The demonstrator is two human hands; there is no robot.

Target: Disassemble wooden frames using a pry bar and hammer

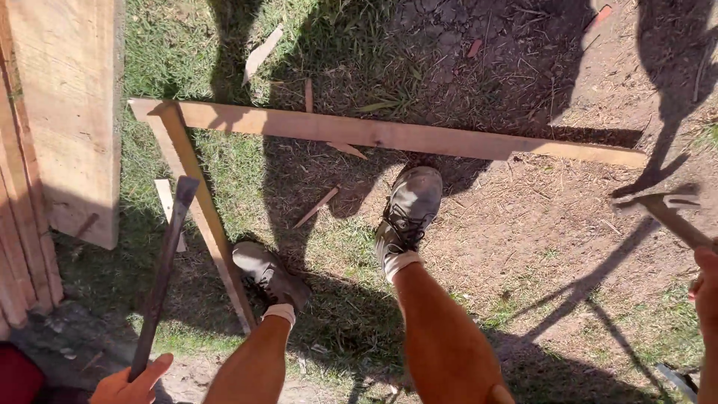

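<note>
While both feet stand on the grass, the left hand (129, 385) at lower left has its fingers closed around a dark bar (163, 273) slanting up toward the frame (374, 133). At the right edge, the right hand (705, 288) grips a hammer (666, 209); its fingers are cut off, so their spread cannot be told.

Patchy grass and dirt ground (568, 247) bears two joined wooden planks (389, 135), scattered wood scraps (315, 207).
</note>
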